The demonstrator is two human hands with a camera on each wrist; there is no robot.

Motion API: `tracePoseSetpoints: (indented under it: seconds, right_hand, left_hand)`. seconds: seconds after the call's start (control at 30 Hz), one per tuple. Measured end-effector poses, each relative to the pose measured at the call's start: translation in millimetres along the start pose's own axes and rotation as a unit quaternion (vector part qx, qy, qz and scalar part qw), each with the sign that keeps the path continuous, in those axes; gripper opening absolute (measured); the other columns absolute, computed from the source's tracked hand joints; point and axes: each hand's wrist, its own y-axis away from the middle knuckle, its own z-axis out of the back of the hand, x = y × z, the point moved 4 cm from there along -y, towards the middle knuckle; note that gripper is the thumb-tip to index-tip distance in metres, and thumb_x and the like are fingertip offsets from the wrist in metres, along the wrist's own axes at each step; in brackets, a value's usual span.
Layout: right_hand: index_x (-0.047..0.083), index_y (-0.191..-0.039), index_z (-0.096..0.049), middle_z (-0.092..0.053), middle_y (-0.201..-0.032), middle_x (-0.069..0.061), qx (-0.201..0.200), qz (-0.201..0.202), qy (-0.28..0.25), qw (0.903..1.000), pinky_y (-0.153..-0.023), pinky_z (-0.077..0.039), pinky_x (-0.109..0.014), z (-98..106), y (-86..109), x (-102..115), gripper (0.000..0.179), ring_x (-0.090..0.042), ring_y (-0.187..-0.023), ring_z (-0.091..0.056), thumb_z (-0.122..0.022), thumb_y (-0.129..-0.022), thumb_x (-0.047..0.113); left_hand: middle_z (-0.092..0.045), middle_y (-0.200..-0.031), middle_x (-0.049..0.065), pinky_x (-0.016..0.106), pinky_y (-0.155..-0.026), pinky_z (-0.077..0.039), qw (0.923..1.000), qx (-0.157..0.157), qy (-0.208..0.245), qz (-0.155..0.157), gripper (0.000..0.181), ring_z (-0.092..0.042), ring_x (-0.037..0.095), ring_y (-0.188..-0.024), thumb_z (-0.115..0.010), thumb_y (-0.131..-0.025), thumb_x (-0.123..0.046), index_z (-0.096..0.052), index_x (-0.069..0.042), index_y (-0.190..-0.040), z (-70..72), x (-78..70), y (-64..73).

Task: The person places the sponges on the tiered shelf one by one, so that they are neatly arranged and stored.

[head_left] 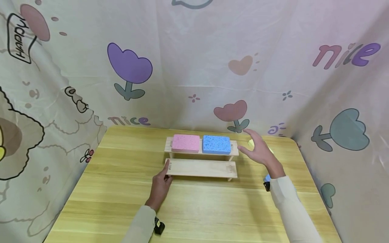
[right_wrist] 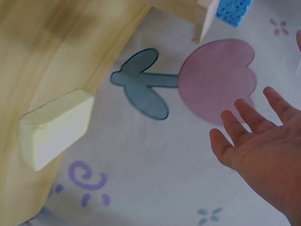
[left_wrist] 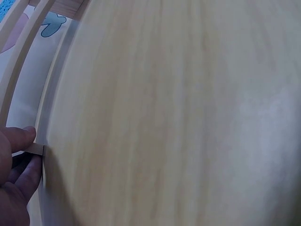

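Observation:
A two-step wooden stand shows a lower front board [head_left: 200,168] and a higher back board [head_left: 168,145] in the head view. On the back board a pink sponge [head_left: 185,143] lies at the left, beside a speckled blue sponge [head_left: 216,144]. My left hand [head_left: 160,187] pinches the left end of the front board between thumb and fingers. Off the right end of the back board, my right hand [head_left: 259,150] is held up with fingers spread, holding nothing. Behind it is a pale yellow sponge [right_wrist: 61,129], mostly hidden by the hand in the head view.
The stand is on a wood-grain table [head_left: 121,189]. Patterned cloth [head_left: 188,67] hangs behind the table and along both sides. A small blue item [head_left: 267,178] shows by the right wrist, partly behind the sleeve. Each wrist wears a small black camera.

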Motion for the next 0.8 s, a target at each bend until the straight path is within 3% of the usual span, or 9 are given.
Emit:
tracePoseSetpoints:
  seconds: [0.27, 0.5, 0.8]
  right_hand:
    - [0.008, -0.147, -0.03, -0.029, -0.152, -0.021, -0.028, -0.043, -0.001, 0.9987, -0.106, -0.025, -0.067, 4, 25.6, -32, 0.075, -0.044, -0.138, -0.026, -0.063, -0.088, 0.041]
    - [0.007, -0.149, -0.025, -0.028, -0.15, -0.026, -0.032, -0.092, -0.009, 0.9952, -0.101, -0.03, -0.068, 9, 46.7, -54, 0.084, -0.046, -0.133, -0.031, -0.067, -0.085, 0.041]
    - [0.0, -0.146, -0.026, -0.03, -0.147, -0.029, -0.041, -0.094, -0.025, 0.9944, -0.102, -0.026, -0.07, 12, 64.8, -71, 0.093, -0.049, -0.133, -0.029, -0.076, -0.078, 0.036]
  left_hand:
    - [-0.068, -0.093, 0.014, 0.018, -0.056, -0.048, 1.0, 0.003, 0.007, -0.001, 0.078, -0.052, 0.008, -0.067, -0.068, -0.083, 0.004, -0.031, -0.017, -0.149, -0.4, -0.5, -0.5]
    - [-0.067, -0.11, 0.02, 0.019, -0.059, -0.051, 0.9999, -0.001, 0.013, 0.0, 0.078, -0.058, 0.013, -0.073, -0.068, -0.083, 0.005, -0.032, -0.017, -0.148, 0.5, -0.8, -0.9]
    - [-0.06, -0.124, 0.024, 0.025, -0.071, -0.057, 0.9998, -0.003, 0.018, 0.001, 0.077, -0.067, 0.024, -0.094, -0.067, -0.083, 0.007, -0.033, -0.016, -0.148, 0.1, -0.3, -0.2]
